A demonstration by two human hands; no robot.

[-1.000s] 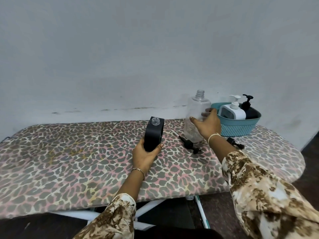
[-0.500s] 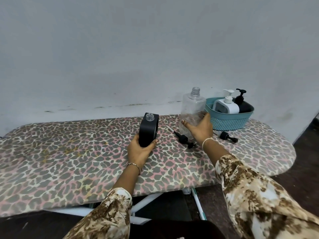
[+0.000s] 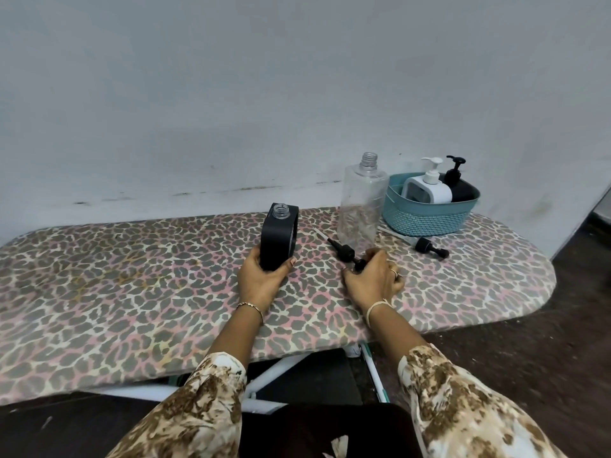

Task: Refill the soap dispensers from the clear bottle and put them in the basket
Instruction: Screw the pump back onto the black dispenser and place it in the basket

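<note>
A black square dispenser point(image 3: 277, 240) with an open clear neck stands upright on the board, and my left hand point(image 3: 261, 276) grips its lower part. My right hand point(image 3: 373, 276) curls its fingers round the near end of a black pump head point(image 3: 344, 252) lying on the board. The clear bottle point(image 3: 362, 201) stands uncapped beside the teal basket point(image 3: 426, 218). In the basket sit a white dispenser point(image 3: 428, 190) and a black dispenser point(image 3: 458, 183), both with pumps fitted.
A second black pump cap point(image 3: 429, 247) with its clear tube lies right of the bottle. The leopard-print ironing board point(image 3: 132, 282) runs along a grey wall, its rounded end at the right. White legs show underneath, over a dark floor.
My right hand let go of the clear bottle, which now stands on the board, and came down onto the black pump head. My left hand kept hold of the black dispenser.
</note>
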